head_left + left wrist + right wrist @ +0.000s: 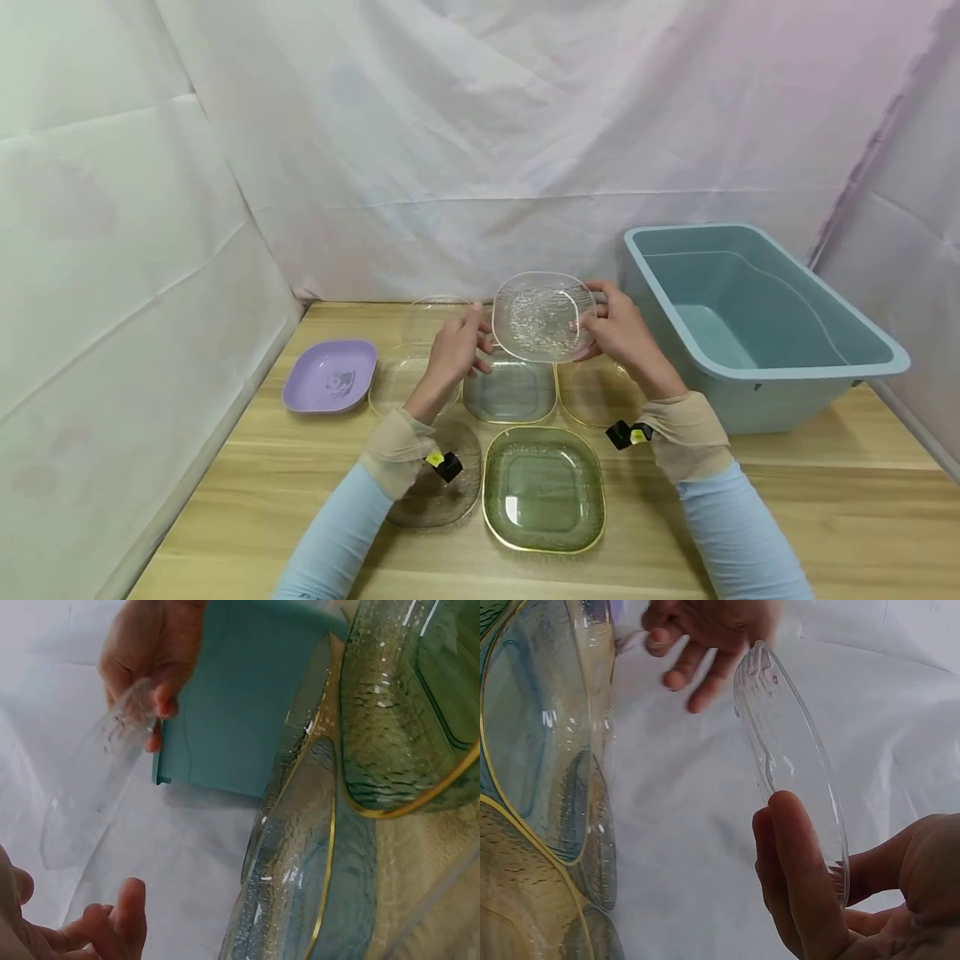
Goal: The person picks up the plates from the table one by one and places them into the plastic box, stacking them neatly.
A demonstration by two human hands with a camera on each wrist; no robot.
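Note:
A clear ribbed plate [542, 317] is held up on edge above the table. My right hand [596, 321] grips its right rim, thumb on the near face, as the right wrist view shows with the plate [795, 750] pinched by that hand [810, 900]. My left hand [474, 337] hovers just left of the plate with relaxed fingers. In the left wrist view the left hand's fingers [112, 922] are apart from the plate [90, 787], and the right hand [150, 667] holds its far edge.
Several plates lie on the wooden table [825, 500]: a purple one [330, 375], a green gold-rimmed one [543, 487], a grey-blue one [510, 392], an amber one [596, 396] and a smoky one [442, 492]. A teal tub [750, 325] stands right. White cloth walls surround the table.

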